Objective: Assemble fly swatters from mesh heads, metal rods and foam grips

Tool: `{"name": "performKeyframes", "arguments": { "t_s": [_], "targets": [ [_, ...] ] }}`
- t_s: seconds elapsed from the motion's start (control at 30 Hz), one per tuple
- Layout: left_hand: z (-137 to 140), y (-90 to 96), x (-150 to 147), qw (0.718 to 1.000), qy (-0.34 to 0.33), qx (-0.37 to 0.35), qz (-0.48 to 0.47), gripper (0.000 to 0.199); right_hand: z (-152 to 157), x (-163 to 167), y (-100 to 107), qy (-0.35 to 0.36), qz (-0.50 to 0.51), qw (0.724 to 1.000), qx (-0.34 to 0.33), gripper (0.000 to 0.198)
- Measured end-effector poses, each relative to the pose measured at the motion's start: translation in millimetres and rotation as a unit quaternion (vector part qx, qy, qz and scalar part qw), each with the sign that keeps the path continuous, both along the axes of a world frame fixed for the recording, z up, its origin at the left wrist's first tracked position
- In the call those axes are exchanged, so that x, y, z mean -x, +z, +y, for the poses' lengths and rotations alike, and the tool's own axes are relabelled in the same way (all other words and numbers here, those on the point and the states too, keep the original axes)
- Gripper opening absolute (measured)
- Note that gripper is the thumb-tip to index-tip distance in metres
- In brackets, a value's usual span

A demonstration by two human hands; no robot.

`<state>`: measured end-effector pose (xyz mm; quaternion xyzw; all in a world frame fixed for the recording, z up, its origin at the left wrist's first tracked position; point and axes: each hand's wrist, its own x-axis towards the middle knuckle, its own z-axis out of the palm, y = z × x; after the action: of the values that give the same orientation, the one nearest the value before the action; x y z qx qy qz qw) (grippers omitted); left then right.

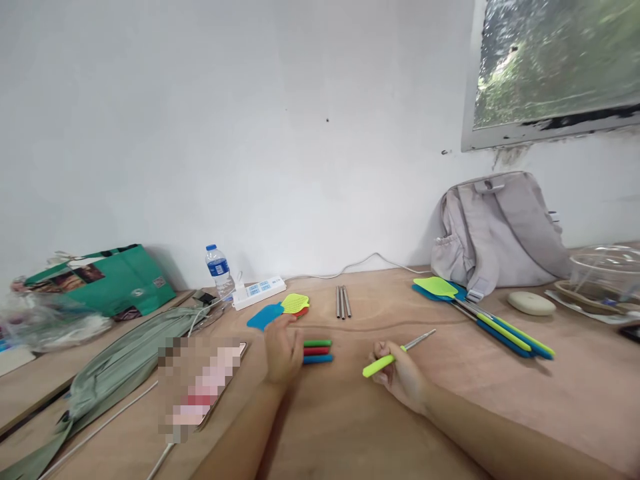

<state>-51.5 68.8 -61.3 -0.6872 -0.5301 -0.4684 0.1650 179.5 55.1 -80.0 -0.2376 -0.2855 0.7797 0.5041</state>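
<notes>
My right hand [395, 377] is closed around a yellow-green fly swatter handle [379, 365], with a thin metal rod [420, 339] sticking out of its far end. My left hand [283, 350] is over the table with thumb and fingers apart, its fingertips by the loose swatter heads. These are a blue head [264, 317], a yellow-green head [295, 304] and a red head [303, 311] partly covered by it. Just right of that hand lie a green handle [318, 343], a red handle [317, 351] and a blue handle [319, 359]. Three metal tubes [343, 303] lie side by side farther back.
Several whole swatters [493, 320] lie at right, before a grey backpack [500, 230] and beside a pale oval object [531, 303]. Leftward are a power strip [259, 292], water bottle [218, 270], phone [210, 390], grey-green bag [130, 360] and green bag [110, 283].
</notes>
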Motion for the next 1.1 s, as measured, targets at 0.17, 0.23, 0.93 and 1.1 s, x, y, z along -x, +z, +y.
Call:
{"name": "performKeyframes", "arguments": {
  "t_s": [0.17,0.23,0.93,1.1],
  "targets": [
    [57,-9.5,43,0.973,0.081,0.200,0.082,0.051,24,-15,-2,0.041,0.026,0.997,0.059,0.013],
    [73,-15.2,49,0.965,0.078,0.230,0.094,0.057,27,-16,-2,0.061,0.017,0.996,0.068,0.015],
    [80,-22.6,56,0.967,-0.013,0.236,0.096,0.032,26,-15,1,0.087,-0.008,0.992,0.089,0.018],
    [74,-13.4,52,0.983,-0.038,0.172,0.049,0.028,26,-15,0,0.093,-0.012,0.992,0.087,0.018]
  ]
}}
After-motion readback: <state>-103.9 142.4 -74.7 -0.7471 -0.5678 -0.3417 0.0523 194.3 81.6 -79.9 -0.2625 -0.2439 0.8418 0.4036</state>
